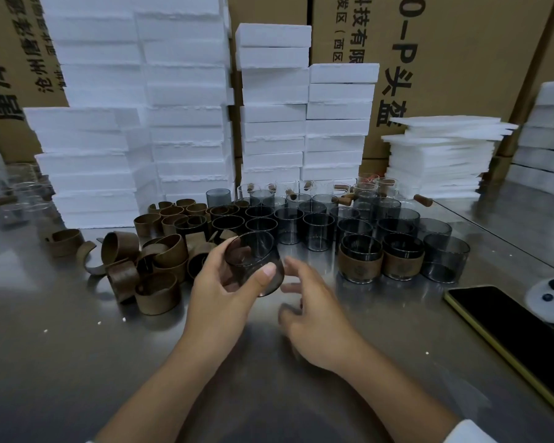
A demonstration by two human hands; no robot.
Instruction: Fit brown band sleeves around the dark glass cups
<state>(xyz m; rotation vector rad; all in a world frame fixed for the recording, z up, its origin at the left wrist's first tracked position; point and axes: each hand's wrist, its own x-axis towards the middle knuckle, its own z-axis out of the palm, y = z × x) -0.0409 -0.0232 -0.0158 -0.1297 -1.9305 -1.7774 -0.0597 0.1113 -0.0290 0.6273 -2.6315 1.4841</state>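
A smooth, smoky dark glass cup, a short cylinder with a thin round rim, sits tilted in the left hand above the counter; that grip is closed around it, thumb flat on the near wall, fingers behind; the right hand, blurred, is spread loose beside the cup and holds nothing. To the left, brown band sleeves lie heaped, matte curled strips with a wood-like grain, some split open; behind stand rows of bare dark cups; to the right, two sleeved cups wear brown bands around their lower halves. The counter is brushed, dully reflective metal; a glossy black phone lies at its right edge; rough-edged white foam slabs are stacked before printed cardboard boxes.
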